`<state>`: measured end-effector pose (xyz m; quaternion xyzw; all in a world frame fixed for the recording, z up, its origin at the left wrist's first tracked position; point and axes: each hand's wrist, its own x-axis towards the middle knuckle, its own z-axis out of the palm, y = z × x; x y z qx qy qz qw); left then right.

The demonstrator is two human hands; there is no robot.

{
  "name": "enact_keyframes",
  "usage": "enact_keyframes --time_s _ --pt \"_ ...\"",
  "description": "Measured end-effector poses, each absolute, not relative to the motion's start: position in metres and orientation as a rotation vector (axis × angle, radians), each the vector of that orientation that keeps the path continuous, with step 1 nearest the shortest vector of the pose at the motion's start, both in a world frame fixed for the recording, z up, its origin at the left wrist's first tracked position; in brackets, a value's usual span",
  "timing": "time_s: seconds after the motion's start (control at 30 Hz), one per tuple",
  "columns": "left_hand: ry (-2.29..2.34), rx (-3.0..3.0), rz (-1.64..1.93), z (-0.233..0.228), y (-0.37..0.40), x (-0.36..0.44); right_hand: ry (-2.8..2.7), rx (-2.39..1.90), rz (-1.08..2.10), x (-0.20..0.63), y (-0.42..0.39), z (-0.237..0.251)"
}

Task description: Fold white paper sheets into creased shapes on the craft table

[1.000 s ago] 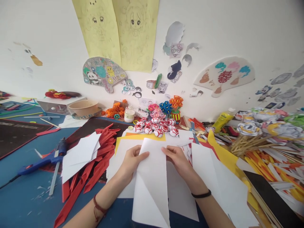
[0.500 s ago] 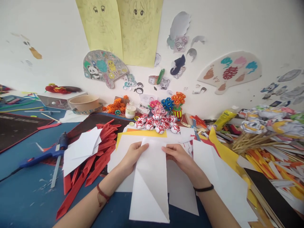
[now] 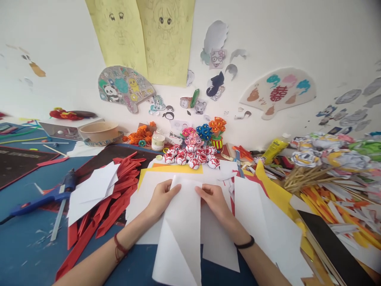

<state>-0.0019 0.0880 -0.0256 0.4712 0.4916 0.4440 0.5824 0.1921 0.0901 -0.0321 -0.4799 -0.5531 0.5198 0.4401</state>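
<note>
A folded white paper [image 3: 181, 226] is still pinched by the left hand [image 3: 160, 198] and right hand [image 3: 214, 200], unchanged; a cluttered blue table [image 3: 24, 246] sits beneath a decorated wall [image 3: 297, 35].

A red double-happiness sign 囍 on the wall fan cutout [image 3: 278, 94]

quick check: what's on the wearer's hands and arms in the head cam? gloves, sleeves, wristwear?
No gloves and no sleeves in view: both forearms are bare. The left hand has a thin dark red cord bracelet at its wrist. The right hand has a slim black band at its wrist. No rings or markings can be made out on the fingers.
</note>
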Motion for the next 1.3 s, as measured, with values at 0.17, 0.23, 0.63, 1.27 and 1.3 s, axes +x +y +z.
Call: enact_keyframes --time_s 0.17,0.23,0.63,1.27,1.3 --pt "1.079 1.070 1.036 -0.026 0.087 -0.001 -1.348 -1.149 1.178 0.192 0.090 -0.034" --pt "1.049 1.038 1.027 -0.025 0.088 -0.001 -1.327 -1.137 1.193 0.192 0.091 -0.031" --pt "1.005 1.013 0.992 -0.025 0.088 -0.003 -1.278 -1.081 1.291 0.193 0.088 -0.026" --pt "1.117 1.085 1.040 -0.019 0.082 0.003 -1.430 -1.118 1.163 0.202 0.086 -0.027" --pt "1.125 1.089 1.043 -0.019 0.082 0.004 -1.439 -1.120 1.156 0.203 0.087 -0.028"
